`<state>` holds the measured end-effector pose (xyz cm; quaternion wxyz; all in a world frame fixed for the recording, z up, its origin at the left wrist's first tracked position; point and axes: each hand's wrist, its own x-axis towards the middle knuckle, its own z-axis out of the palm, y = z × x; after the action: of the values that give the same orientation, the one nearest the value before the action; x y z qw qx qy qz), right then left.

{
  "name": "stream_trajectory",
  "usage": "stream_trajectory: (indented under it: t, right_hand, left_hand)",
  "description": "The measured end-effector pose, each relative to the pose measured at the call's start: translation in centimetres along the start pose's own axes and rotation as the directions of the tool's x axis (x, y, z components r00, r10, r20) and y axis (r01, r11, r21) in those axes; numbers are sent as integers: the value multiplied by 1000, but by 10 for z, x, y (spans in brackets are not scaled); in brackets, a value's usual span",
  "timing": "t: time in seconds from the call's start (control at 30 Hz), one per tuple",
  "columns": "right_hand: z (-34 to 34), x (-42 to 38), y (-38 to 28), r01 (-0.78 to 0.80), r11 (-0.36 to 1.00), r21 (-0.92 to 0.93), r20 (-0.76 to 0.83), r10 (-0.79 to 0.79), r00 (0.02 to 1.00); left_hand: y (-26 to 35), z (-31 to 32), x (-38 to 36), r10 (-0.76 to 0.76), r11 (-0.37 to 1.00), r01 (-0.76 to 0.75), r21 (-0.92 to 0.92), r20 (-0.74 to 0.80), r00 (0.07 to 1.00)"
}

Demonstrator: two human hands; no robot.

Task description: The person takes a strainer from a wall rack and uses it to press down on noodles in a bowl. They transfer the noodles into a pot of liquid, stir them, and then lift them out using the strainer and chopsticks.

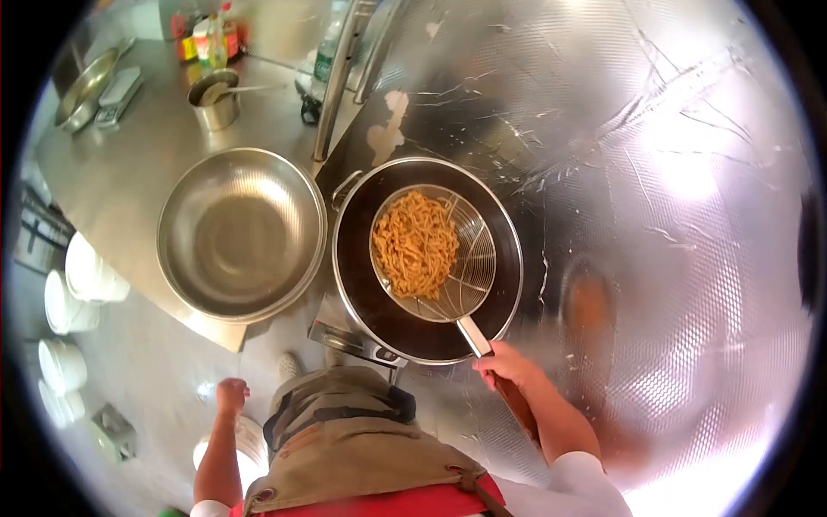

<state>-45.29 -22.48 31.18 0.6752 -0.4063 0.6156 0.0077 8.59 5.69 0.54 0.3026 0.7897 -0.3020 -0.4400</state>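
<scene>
My right hand (508,365) is wrapped round the handle of a wire skimmer (475,250), a wide round mesh strainer. Golden-brown fried strips (416,246) are heaped on the left side of its mesh. The skimmer is over a dark wok (362,297) with a pale rim and a loop handle at its upper left. Low on the left, my left hand (231,395) hangs beside my apron, fingers curled in and nothing showing in them. A large perforated steel bowl (243,228) is just left of the wok, at the counter's edge.
On the steel counter (138,172) at the left are a small pot (214,108) with a ladle, a scale (119,96), a metal basin (90,86) and sauce bottles (211,39). White tubs (73,306) line the far left. A foil-like wall (672,284) rises at the right.
</scene>
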Motion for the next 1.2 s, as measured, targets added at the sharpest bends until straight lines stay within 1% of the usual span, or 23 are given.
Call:
stream_trajectory:
  t: [0.03, 0.07, 0.2, 0.23, 0.3, 0.33, 0.43, 0.47, 0.5, 0.57, 0.6, 0.67, 0.73, 0.77, 0.8, 0.87, 0.9, 0.93, 1.0, 1.03, 1.1, 1.13, 1.2]
  right_hand:
    - [12, -5, 12, 5, 999, 45, -23, -4, 1000]
    - [28, -12, 17, 5, 986, 166, -40, 2, 999]
    - [66, -15, 22, 41, 951, 307, -119, -5, 993]
    - [77, -21, 29, 58, 957, 284, -176, -8, 984]
    - [100, -21, 36, 118, 969, 216, -263, -59, 963]
    - [112, -24, 38, 171, 939, 298, -230, -103, 968]
    - [120, -3, 32, 184, 945, 270, -217, -126, 968]
    - [123, 0, 26, 144, 963, 228, -240, -88, 967]
    - [121, 8, 28, 194, 957, 215, -190, -154, 970]
    - [137, -1, 13, 166, 949, 268, -219, -108, 970]
    - [142, 1, 16, 188, 944, 272, -221, -129, 967]
    - [146, 3, 24, 235, 928, 288, -238, -168, 957]
    - [152, -3, 16, 257, 937, 238, -236, -201, 951]
    - [152, -5, 9, 270, 940, 210, -234, -220, 947]
    - [151, 1, 9, 264, 935, 236, -244, -206, 948]
    - [149, -1, -16, 248, 954, 171, -260, -199, 945]
    - [146, 4, -26, 230, 954, 194, -264, -175, 948]
    - [143, 6, -36, 208, 960, 187, -260, -156, 953]
    - [143, 11, -53, 204, 922, 329, -297, -104, 949]
    - [146, 9, -60, 196, 897, 395, -304, -74, 950]
    - [148, 11, -56, 234, 874, 426, -321, -96, 942]
    - [150, 12, -55, 254, 860, 442, -328, -109, 938]
    - [154, 5, -63, 241, 885, 399, -343, -100, 934]
  left_hand:
    - [-12, -7, 2, -37, 999, 36, 29, 45, 998]
    - [-18, -14, 6, -98, 992, 89, 85, 108, 989]
    - [-79, -27, 35, -46, 998, 50, -26, 142, 989]
    - [-96, -25, 32, -56, 996, 66, -60, 153, 987]
    - [-97, -29, 38, -73, 992, 88, -90, 158, 985]
    - [-89, -32, 56, -68, 993, 82, -82, 162, 984]
    - [-72, -51, 48, -111, 994, 106, 33, 267, 957]
    - [-70, -51, 40, -131, 991, 115, 70, 304, 944]
    - [-59, -49, 42, -45, 995, 13, 100, 326, 944]
    - [-24, -47, 41, 127, 969, -193, 152, 360, 924]
    - [-14, -49, 41, 354, 897, -424, 122, 376, 856]
    - [46, -46, 30, 516, 813, -582, 22, 436, 737]
    - [139, -46, -1, 321, 910, -414, 25, 589, 742]
    - [180, -39, -14, 279, 920, -391, 39, 634, 721]
    - [220, -32, -28, 236, 928, -368, 56, 677, 697]
    - [252, -11, -42, 360, 881, -473, -28, 689, 629]
    - [260, -2, -46, 410, 852, -519, -60, 693, 593]
    - [266, 5, -49, 395, 857, -510, -70, 726, 564]
    - [275, 14, -52, 377, 865, -491, -97, 772, 512]
    - [273, 14, -53, 399, 857, -505, -100, 748, 531]
    - [260, 6, -51, 443, 839, -536, -96, 692, 570]
    - [243, 4, -43, 376, 845, -534, 2, 708, 598]
    - [198, 0, -26, 240, 832, -518, 199, 712, 660]
